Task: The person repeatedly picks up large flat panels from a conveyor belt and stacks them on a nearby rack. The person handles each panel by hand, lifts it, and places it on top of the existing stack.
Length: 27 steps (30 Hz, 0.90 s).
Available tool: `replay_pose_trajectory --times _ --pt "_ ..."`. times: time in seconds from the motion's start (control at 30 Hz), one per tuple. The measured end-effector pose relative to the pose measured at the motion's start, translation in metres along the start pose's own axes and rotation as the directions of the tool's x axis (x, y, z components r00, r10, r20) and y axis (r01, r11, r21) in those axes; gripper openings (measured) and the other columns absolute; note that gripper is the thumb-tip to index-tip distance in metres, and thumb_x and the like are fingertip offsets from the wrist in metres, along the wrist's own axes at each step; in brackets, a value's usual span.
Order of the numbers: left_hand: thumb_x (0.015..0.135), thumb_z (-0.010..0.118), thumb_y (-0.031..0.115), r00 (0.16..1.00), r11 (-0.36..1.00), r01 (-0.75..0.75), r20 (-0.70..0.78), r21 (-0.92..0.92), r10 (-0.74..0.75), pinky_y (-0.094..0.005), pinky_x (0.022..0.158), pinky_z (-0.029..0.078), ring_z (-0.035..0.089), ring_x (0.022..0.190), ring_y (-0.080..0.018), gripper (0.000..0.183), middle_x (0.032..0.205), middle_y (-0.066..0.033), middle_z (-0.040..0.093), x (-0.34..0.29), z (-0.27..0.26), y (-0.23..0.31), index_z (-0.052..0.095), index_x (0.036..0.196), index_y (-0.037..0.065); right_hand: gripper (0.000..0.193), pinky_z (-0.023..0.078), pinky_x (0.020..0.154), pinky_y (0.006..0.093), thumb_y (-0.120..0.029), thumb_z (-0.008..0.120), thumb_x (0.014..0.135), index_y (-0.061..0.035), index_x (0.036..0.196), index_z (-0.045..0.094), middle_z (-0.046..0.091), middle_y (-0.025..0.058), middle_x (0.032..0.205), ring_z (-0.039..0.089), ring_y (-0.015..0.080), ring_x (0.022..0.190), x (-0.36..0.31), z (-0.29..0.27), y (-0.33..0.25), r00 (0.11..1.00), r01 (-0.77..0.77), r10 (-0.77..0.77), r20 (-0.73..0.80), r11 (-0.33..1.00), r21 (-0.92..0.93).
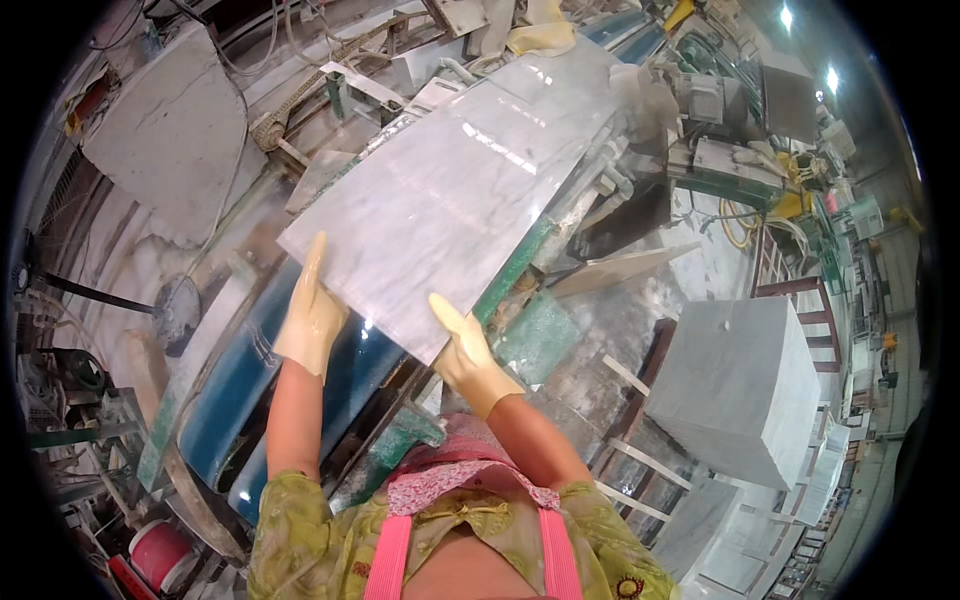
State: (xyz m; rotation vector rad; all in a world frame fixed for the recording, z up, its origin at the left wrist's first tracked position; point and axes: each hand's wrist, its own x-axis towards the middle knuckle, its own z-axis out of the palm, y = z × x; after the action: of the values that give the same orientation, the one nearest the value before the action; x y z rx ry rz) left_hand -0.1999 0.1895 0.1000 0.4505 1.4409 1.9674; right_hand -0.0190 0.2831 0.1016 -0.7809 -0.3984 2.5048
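Note:
A long, polished, pale grey marble slab [440, 200] lies slanting away from me, its wet-looking face reflecting the lamps. At its near left corner my left hand [310, 325], in a cream rubber glove, grips the edge with a digit stretched over the top. My right hand [467, 357], gloved alike, holds the near right corner, thumb on the face and the other fingers mostly hidden beneath. Blue rollers [245, 385] run below and left of the near end. A green metal frame [515, 265] follows the slab's right side.
To the right, a stack of grey stone slabs [735, 385] stands by a wooden rack. A large rough stone piece [175, 135] leans at the far left. Machinery with a motor [700, 98] stands at the far right. A red bucket [160, 553] sits low on the left.

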Motion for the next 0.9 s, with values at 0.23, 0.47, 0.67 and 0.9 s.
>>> replay_pose_trajectory --times 0.23,0.47,0.67,0.9 --pt "0.091 0.066 0.022 0.968 0.855 0.217 -0.007 -0.472 -0.249 -0.0465 0.100 0.047 0.056 0.117 -0.0313 0.055 0.132 -0.0161 0.054 -0.041 -0.009 -0.006 0.045 0.136 0.000 0.043 0.050 0.099 0.0439 -0.014 0.060 0.095 -0.0031 0.134 0.046 0.056 0.0142 0.129 0.058 0.0289 0.116 -0.066 -0.005 0.006 0.992 -0.071 0.075 0.099 0.996 -0.046" --pt "0.091 0.065 0.023 0.968 0.846 0.173 -0.073 -0.505 -0.242 -0.0432 0.099 0.049 0.059 0.115 -0.0291 0.049 0.127 -0.0149 0.060 -0.157 -0.003 -0.003 0.051 0.132 0.000 0.049 0.042 0.107 0.0426 -0.014 0.057 0.096 0.0013 0.140 0.040 0.050 0.0151 0.138 0.052 0.0285 0.125 -0.144 -0.052 0.013 0.955 -0.169 0.199 0.220 0.974 -0.151" --pt "0.092 0.064 0.020 0.979 0.875 0.009 -0.172 -0.485 -0.106 -0.0438 0.101 0.048 0.059 0.116 -0.0293 0.047 0.128 -0.0158 0.059 -0.284 0.032 -0.002 0.050 0.132 -0.001 0.040 0.038 0.107 0.0346 -0.014 0.047 0.101 0.0054 0.136 0.044 0.054 0.0149 0.135 0.052 0.0216 0.125 -0.230 -0.091 -0.010 0.798 0.388 0.055 0.600 0.714 -0.583" --pt "0.091 0.064 0.014 0.896 0.793 0.123 -0.277 -0.597 -0.347 -0.0397 0.100 0.049 0.061 0.111 -0.0285 0.046 0.124 -0.0143 0.062 -0.388 0.055 -0.006 0.050 0.133 0.003 0.041 0.042 0.102 0.0362 -0.019 0.052 0.100 0.0046 0.134 0.048 0.058 0.0137 0.130 0.056 0.0199 0.117 -0.300 -0.096 -0.043 0.881 0.120 0.174 0.441 0.819 -0.561"
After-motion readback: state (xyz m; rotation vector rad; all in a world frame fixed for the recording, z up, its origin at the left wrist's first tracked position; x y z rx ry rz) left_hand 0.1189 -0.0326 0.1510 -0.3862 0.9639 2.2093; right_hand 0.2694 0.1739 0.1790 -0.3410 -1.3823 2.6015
